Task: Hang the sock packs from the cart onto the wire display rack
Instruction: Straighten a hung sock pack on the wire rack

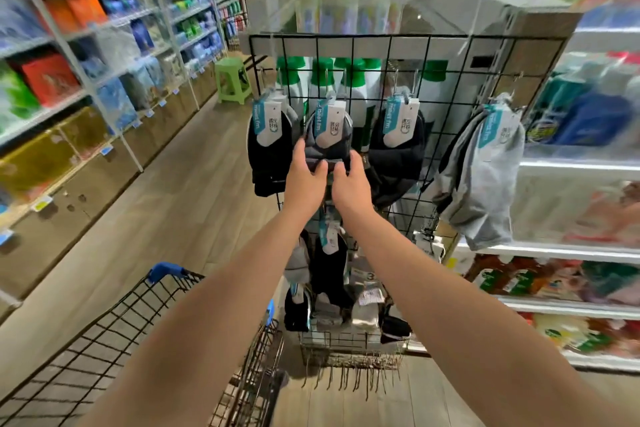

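Head: 2 hands (304,180) (349,184) grip hanging sock pack (330,135).

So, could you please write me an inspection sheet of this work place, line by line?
Surface: wood-look floor; no table seen.
Job's things: wire display rack, packs hanging on four top hooks; grey sock pack on the second hook from the left; more packs lower down and in a wire basket; cart at lower left.
Clutter: green stool in the aisle.
Grippers: left hand and right hand both hold the grey sock pack's lower part.
Cables: nothing seen.
Surroundings: stocked shop shelves on both sides.
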Demonstrator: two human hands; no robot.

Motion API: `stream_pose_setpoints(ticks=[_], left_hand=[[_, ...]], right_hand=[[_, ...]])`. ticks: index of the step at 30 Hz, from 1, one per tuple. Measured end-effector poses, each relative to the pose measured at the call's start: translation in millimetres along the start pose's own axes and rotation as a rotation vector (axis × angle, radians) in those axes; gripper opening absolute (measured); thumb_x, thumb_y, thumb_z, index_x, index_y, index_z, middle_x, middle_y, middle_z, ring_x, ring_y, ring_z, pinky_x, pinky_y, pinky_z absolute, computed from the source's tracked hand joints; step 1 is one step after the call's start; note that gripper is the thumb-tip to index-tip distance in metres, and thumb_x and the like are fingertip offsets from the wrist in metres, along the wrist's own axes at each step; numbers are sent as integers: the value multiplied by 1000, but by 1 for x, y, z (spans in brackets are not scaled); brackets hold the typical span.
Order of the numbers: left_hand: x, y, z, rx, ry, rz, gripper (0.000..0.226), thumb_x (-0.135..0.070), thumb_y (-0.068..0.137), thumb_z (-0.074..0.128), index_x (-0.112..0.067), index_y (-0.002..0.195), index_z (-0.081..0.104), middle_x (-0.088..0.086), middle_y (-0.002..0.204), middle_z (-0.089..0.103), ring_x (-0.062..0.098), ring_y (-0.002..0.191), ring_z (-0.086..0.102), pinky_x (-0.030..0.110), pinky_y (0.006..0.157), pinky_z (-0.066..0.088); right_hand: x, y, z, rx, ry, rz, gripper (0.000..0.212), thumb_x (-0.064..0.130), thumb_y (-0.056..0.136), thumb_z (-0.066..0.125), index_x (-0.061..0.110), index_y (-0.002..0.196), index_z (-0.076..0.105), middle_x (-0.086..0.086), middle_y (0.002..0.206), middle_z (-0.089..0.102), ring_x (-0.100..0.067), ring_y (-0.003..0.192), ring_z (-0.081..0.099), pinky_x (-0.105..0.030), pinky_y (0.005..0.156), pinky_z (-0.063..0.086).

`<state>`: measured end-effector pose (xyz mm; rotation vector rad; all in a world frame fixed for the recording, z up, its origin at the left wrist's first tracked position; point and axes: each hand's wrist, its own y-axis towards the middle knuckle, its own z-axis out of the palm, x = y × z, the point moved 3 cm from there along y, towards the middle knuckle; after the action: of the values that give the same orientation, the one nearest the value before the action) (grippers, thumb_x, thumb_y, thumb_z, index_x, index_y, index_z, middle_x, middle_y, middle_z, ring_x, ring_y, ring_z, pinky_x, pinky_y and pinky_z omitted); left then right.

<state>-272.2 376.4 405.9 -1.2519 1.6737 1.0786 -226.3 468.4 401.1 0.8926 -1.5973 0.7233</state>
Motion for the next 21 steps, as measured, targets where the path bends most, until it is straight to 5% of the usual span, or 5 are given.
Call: stream_pose_setpoints(ticks=[7,12,17,19,21], left_hand=[[7,5,-5,81,-50,-4,72,-21,101,61,-22,160,21,2,153,49,20,137,51,30,109,42],[4,-1,-3,84,-34,25,69,-17,102,60,-15,160,23,6,154,46,21,140,48,23,105,38],[-7,-26,-5,-84,17,157,63,-11,101,58,-15,158,31,5,157,39,14,143,39,16,110,28],[-12,-41,-2,-173,45,274,53,-11,101,57,-15,151,43,3,150,44,11,138,40,20,113,30],[-17,-48,10,-148,64,330,41,-12,101,57,-15,142,54,2,141,52,15,132,48,33,116,39]], right_hand=[[7,-1,7,11,82,45,48,26,106,37,25,154,29,-4,144,52,-24,128,52,-40,104,45],[12,-2,-1,-50,17,5,45,20,108,36,18,152,34,-6,147,49,-23,131,48,-27,93,37],[17,-17,-18,-60,-54,-57,54,26,106,44,19,158,29,-5,159,37,-21,145,36,-32,113,33],[17,-25,-34,-134,-59,-122,46,24,104,48,20,149,45,-2,143,55,-14,126,54,-16,98,43],[16,-33,-55,-217,-33,-182,30,19,102,49,18,129,63,5,111,69,-3,88,62,-3,66,42]])
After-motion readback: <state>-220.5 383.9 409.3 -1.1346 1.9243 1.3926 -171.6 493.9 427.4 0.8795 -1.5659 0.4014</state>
